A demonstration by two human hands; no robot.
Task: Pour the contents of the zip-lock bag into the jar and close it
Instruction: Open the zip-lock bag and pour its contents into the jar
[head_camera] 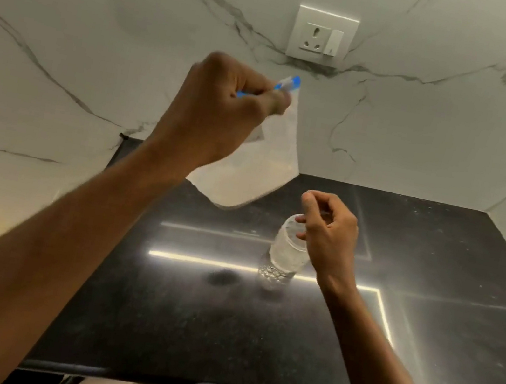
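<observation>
Left arm: stretched up and forward, well above the jar
Left hand (222, 109): fisted tight on the blue zip strip of the zip-lock bag (259, 166), which dangles above and behind the jar
Right hand (327, 229): loosely curled, fingertips on the jar's rim, nothing inside it
Jar (285, 252): clear, lidless, tilted a bit on the black counter (429, 288)
Bag: looks pretty much empty, blurry though

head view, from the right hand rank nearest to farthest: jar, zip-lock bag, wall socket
1. jar: right under the right hand, whose fingers are at its open mouth.
2. zip-lock bag: up and to the left, hanging from the left hand.
3. wall socket: high on the marble wall behind.
</observation>
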